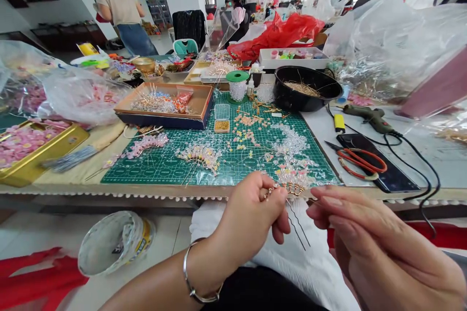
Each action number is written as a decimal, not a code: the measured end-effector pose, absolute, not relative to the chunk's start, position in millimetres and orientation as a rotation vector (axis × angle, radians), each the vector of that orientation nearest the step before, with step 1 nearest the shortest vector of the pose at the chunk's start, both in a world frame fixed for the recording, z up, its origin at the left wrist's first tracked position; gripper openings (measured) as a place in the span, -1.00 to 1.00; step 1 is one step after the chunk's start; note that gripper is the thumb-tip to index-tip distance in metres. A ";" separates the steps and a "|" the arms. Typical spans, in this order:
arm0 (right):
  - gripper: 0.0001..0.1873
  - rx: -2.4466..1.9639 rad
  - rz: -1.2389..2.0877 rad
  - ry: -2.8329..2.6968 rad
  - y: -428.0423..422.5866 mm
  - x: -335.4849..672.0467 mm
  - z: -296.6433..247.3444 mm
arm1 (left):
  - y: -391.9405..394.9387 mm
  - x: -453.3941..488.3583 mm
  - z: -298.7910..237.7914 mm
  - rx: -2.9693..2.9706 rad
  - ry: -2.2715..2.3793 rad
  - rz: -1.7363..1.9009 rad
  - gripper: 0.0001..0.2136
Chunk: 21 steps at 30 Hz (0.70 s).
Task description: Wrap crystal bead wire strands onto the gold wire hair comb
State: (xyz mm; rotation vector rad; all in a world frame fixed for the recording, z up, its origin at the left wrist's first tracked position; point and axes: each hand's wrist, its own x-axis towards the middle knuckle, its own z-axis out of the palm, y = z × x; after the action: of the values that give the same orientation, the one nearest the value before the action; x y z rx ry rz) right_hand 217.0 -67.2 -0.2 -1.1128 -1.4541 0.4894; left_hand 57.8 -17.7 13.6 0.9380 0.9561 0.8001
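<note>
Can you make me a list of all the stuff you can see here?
cutting mat: one, green, on the table
box: one, navy and tan, on the mat's far edge
bowl: one, black, beyond the mat
glue gun: one, green, table's right side
scissors: one pair, orange handles, on the phone
phone: one, black, table's right side
tin: one, gold, table's left side
bag: one, red, far back
tub: one, white, on the floor
person: one, beige top, standing back left
hairpin: one, gold and pink, in the left hand
left hand: one, silver bracelet, front
right hand: one, beside the hairpin
</note>
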 end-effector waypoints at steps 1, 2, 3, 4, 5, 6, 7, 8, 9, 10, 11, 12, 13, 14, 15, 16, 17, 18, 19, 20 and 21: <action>-0.69 -1.103 0.512 -1.434 -66.7 216.7 1.0 | -18.2 56.9 12.9 0.935 0.960 0.794 -0.85; -0.69 -1.093 0.555 -1.404 -65.6 216.4 2.1 | -18.5 55.9 12.4 0.931 0.964 0.790 -0.84; -0.71 -1.076 0.605 -1.365 -64.1 215.5 3.1 | -18.5 54.8 11.9 0.929 0.968 0.783 -0.85; -0.74 -1.062 0.660 -1.319 -62.1 214.0 4.1 | -18.4 53.7 11.4 0.930 0.974 0.774 -0.85; -0.78 -1.053 0.706 -1.269 -59.8 212.0 5.2 | -18.2 52.5 10.7 0.933 0.981 0.766 -0.85; -0.83 -1.052 0.744 -1.222 -57.2 209.6 6.3 | -17.8 51.2 9.8 0.935 0.990 0.761 -0.85; -0.87 -1.045 0.779 -1.187 -54.6 207.3 7.4 | -17.4 50.0 8.6 0.936 0.996 0.757 -0.86; -0.90 -1.036 0.814 -1.156 -52.1 205.2 8.5 | -16.9 48.8 7.2 0.935 0.998 0.754 -0.86; -0.92 -1.026 0.848 -1.130 -49.6 203.7 9.4 | -16.4 47.7 5.7 0.931 1.001 0.755 -0.86; -0.93 -1.015 0.880 -1.109 -47.2 202.6 10.3 | -15.9 46.7 4.2 0.926 1.005 0.755 -0.85; -0.95 -1.005 0.903 -1.094 -45.0 202.1 11.0 | -15.5 45.9 2.7 0.921 1.006 0.753 -0.85; -0.96 -1.000 0.918 -1.087 -43.1 202.0 11.6 | -15.3 45.2 1.4 0.916 1.005 0.751 -0.85; -0.97 -1.003 0.921 -1.084 -41.7 202.2 12.1 | -15.2 44.6 0.4 0.910 1.006 0.750 -0.84; -0.98 -1.011 0.911 -1.090 -40.7 202.5 12.7 | -15.4 44.0 -0.3 0.903 1.008 0.753 -0.84; -0.98 -1.021 0.904 -1.106 -40.4 203.0 13.3 | -15.7 43.4 -0.6 0.897 1.006 0.757 -0.84; -0.96 -1.031 0.901 -1.130 -40.8 203.6 13.7 | -16.3 42.8 -0.6 0.891 1.004 0.763 -0.84; -0.94 -1.043 0.904 -1.164 -42.1 204.1 14.1 | -17.0 42.1 -0.1 0.887 1.002 0.771 -0.85; -0.91 -1.057 0.913 -1.211 -44.0 204.7 14.2 | -17.9 41.2 0.5 0.886 0.997 0.782 -0.84; -0.90 -1.075 0.920 -1.270 -46.6 205.3 14.0 | -19.0 40.2 1.3 0.886 0.986 0.793 -0.84; -0.90 -1.101 0.911 -1.334 -49.6 205.7 13.6 | -20.2 39.1 2.2 0.886 0.970 0.806 -0.84; -0.93 -1.136 0.870 -1.392 -52.7 206.0 13.2 | -21.4 37.9 2.9 0.885 0.948 0.818 -0.84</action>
State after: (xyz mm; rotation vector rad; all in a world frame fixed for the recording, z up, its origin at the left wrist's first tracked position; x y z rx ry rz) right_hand 206.0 -52.7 13.2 -1.1359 -1.3918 0.8696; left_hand 37.9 -21.4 2.9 0.8849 0.9479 0.8185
